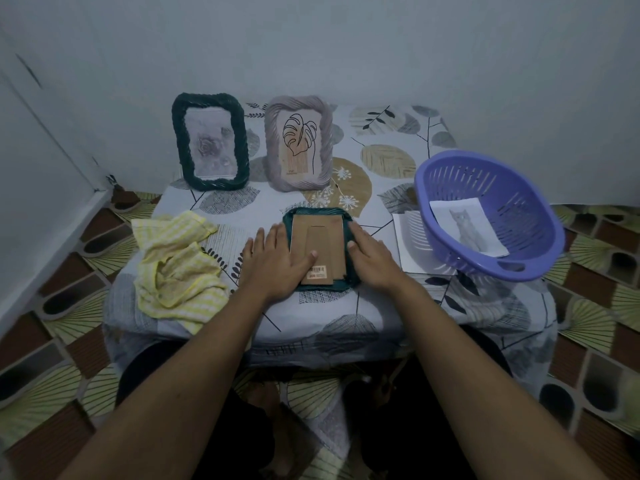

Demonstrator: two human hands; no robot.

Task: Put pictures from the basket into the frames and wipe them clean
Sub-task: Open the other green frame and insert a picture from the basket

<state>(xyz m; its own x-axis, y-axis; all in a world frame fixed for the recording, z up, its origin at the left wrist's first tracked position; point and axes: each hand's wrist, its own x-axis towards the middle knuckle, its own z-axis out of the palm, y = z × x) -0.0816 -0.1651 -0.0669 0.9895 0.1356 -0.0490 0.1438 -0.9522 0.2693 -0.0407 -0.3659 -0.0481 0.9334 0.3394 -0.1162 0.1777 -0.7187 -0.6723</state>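
From my head camera, looking down: the teal frame (320, 237) lies face down near the front middle of the surface (381, 140), its brown cardboard back and folded stand facing up. My left hand (273, 261) lies flat over the frame's left edge, fingers straight and thumb on the cardboard. My right hand (372, 258) rests along the right edge with relaxed fingers and its thumb touching the back. Both hands press rather than grip. The purple basket (426, 188) sits tilted at the right, with a cat picture (472, 226) inside and a white sheet (410, 244) partly under it. Far left stands a dark green frame (242, 147) with a pale picture, and beside it a grey frame (298, 102) with a leaf drawing. A crumpled yellow cloth (176, 268) lies at the near left. I judge I'm seating the back of this frame. The frame looks light and stiff, but I'd expect its glazing, hidden underneath, to be fragile and easily smudged, so I'd lift it by the two thick rope-textured side edges, not by the thin cardboard or stand. The paper picture will be floppy and crease easily, best pinched at a corner. The cloth is soft and can be bunched anywhere.
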